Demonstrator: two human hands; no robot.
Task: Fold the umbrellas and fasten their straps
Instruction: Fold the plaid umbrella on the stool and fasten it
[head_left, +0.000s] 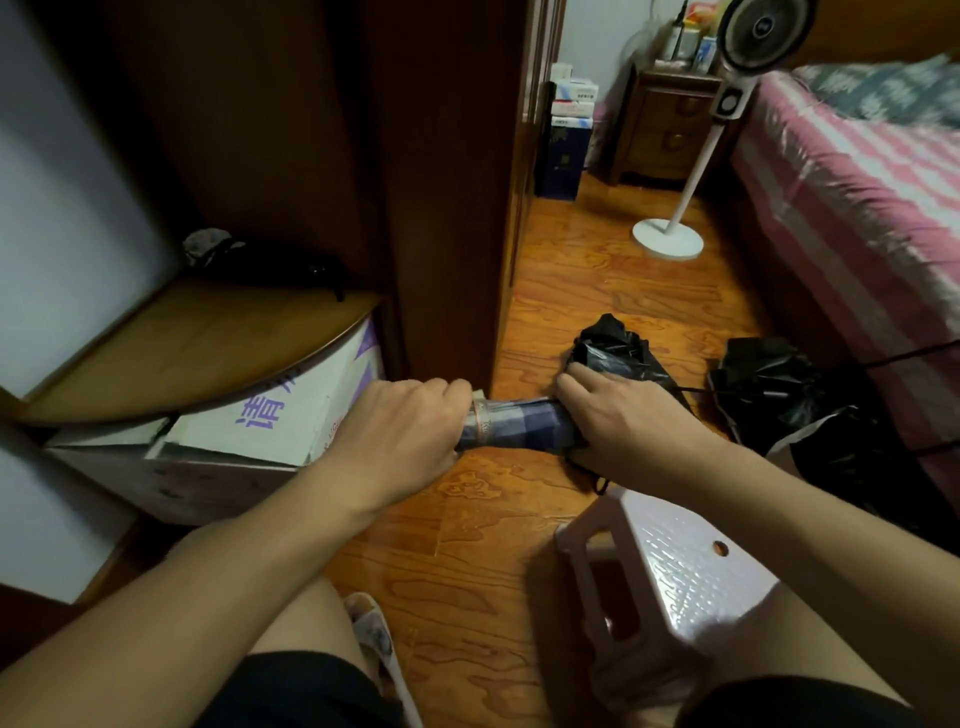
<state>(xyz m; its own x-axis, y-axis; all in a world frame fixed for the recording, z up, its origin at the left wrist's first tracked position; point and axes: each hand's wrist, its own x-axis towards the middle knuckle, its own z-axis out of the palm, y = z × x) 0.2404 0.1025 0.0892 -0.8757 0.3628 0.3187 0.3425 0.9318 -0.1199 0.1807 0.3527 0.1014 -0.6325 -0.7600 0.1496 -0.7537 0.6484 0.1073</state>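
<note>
A folded blue plaid umbrella (519, 428) lies level in the air between my hands, above the wooden floor. My left hand (405, 431) is closed around its left end, where a pale strap (483, 423) wraps the cloth. My right hand (618, 415) grips its right end, and a dark cord hangs below that wrist. A black umbrella (615, 348) lies crumpled on the floor just beyond my right hand. A second black umbrella (763, 379) lies unfolded to the right, beside the bed.
A pink plastic stool (670, 582) stands by my right knee. A white cardboard box (270, 415) sits under a curved wooden shelf (208, 343) at left. A dark wardrobe, a standing fan (670, 234) and a pink-striped bed (857, 197) border the floor.
</note>
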